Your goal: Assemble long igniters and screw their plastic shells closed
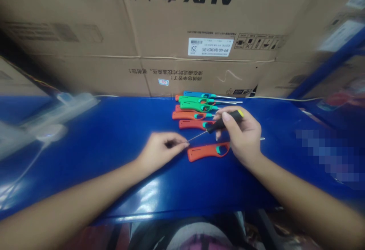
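My right hand (243, 134) is closed around the black handle of a screwdriver (218, 124) with a yellow end. Its thin shaft slants down to the left, and the tip meets the fingertips of my left hand (164, 146). Thumb and fingers of that left hand are pinched together at the tip; anything tiny between them is too small to make out. Just below the shaft lies an orange gas lighter (203, 152), partly covered by my right hand. Behind it, several more lighters lie in a stack, among them a red one (194, 124), a green one (194, 106) and a blue one (196, 94).
A large cardboard box (159, 44) with upside-down print stands along the back of the blue table (119, 181). On the left are a blurred whitish tray-like thing (76, 107) and a white round object with a cable (53, 132). A blue post (322, 67) rises at the right.
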Available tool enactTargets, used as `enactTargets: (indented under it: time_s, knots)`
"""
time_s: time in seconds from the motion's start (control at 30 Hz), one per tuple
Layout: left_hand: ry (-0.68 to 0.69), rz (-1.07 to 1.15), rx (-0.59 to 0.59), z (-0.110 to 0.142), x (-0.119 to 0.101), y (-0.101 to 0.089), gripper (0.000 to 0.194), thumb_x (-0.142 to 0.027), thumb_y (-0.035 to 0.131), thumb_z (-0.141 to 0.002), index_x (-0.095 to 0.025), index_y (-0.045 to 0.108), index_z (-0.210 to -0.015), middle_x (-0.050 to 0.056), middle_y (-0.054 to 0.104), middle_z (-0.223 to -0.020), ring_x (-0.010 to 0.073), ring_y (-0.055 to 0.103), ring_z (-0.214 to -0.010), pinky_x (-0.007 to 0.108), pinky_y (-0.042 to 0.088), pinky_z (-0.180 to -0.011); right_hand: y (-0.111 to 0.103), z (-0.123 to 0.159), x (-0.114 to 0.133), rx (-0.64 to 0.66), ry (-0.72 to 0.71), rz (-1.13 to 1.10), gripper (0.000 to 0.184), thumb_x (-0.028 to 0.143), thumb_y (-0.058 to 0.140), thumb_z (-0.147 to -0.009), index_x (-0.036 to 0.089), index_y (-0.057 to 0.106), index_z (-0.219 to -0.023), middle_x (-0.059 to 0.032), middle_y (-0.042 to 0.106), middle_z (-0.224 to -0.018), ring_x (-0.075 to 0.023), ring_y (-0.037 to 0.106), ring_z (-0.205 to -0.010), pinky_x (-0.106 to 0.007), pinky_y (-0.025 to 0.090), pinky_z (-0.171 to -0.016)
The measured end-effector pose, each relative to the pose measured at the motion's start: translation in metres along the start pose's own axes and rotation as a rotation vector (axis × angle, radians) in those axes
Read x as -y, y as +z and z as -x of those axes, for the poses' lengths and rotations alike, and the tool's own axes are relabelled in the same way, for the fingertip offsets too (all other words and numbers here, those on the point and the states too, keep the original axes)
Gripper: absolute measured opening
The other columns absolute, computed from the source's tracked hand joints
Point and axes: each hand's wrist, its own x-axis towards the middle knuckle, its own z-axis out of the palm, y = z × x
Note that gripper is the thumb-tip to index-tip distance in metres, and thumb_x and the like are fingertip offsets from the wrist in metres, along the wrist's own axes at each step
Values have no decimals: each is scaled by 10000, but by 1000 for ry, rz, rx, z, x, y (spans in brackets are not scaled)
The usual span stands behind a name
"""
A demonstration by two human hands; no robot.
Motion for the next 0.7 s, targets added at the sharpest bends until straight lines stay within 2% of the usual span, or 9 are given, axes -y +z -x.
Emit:
enactTargets:
  time_s: [0.2,0.37,0.5,0.57,0.7]
  knots:
    - [33,-29,-9,0,0,0,118,-290,731,-875,-193,795,-860,32,792,-852,159,709,-717,252,529,-670,2,5,6,65,-48,-6,200,388,714,-900,258,689,-1051,-11,736,-849,-119,621,-482,-287,539,-460]
    - [94,-21,-11,0,-2,1,109,-291,744,-873,-195,794,-858,58,772,-880,190,698,-818,292,539,-749,2,11,5,150,-137,-57,456,342,718,-896,387,536,-1312,-15,740,-919,-139,627,-499,-301,532,-425]
    - [133,-1,5,0,-3,2,74,-262,743,-874,-205,789,-856,57,779,-891,207,687,-866,327,537,-812,0,13,2,165,-174,-22,478,300,770,-840,401,540,-1246,-24,720,-947,-163,650,-575,-316,545,-448]
    - [152,10,4,-1,-3,3,54,-239,746,-869,-208,785,-848,50,784,-898,210,686,-892,338,529,-841,0,12,3,211,-188,16,467,258,771,-827,377,564,-1228,-40,709,-976,-185,676,-652,-345,582,-510]
    - [167,49,1,-1,-6,5,37,-221,752,-860,-202,775,-838,46,788,-916,207,691,-919,348,522,-878,3,6,12,348,-220,57,553,153,728,-846,369,538,-1319,-49,692,-1072,-217,714,-836,-363,634,-639]
